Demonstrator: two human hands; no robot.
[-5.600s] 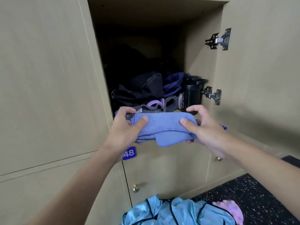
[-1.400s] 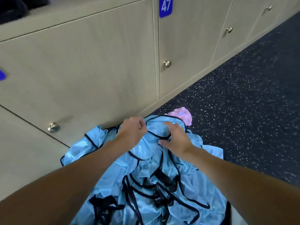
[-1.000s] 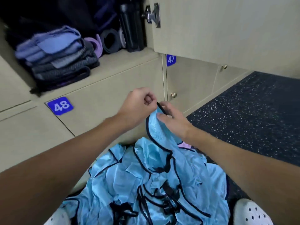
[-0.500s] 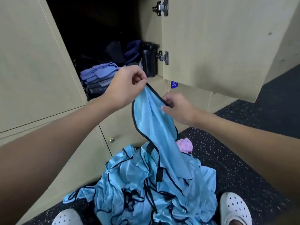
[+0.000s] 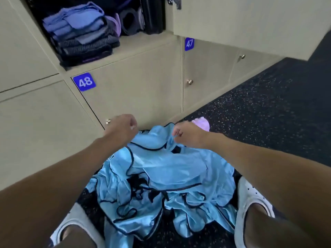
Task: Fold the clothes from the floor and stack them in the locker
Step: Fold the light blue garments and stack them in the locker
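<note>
A shiny light-blue garment with black piping (image 5: 161,176) lies crumpled on the dark floor between my feet. My left hand (image 5: 123,127) grips its upper edge on the left, fingers curled. My right hand (image 5: 188,135) pinches the same edge on the right, so the fabric stretches between both hands. In the open locker (image 5: 143,43) at the top left sits a stack of folded clothes (image 5: 80,33), blue pieces on top of grey and dark ones. A small pink cloth (image 5: 201,123) lies on the floor just beyond my right hand.
The open locker door (image 5: 250,24) hangs overhead on the right. A black bottle (image 5: 152,15) and rolled bands stand behind the stack. Closed lockers marked 48 (image 5: 84,82) and 47 (image 5: 189,43) face me. My white shoes (image 5: 250,203) flank the garment on speckled flooring (image 5: 268,104).
Both hands have dropped from chest height toward the floor with the garment's edge and spread it wider apart. The view has tilted down.
</note>
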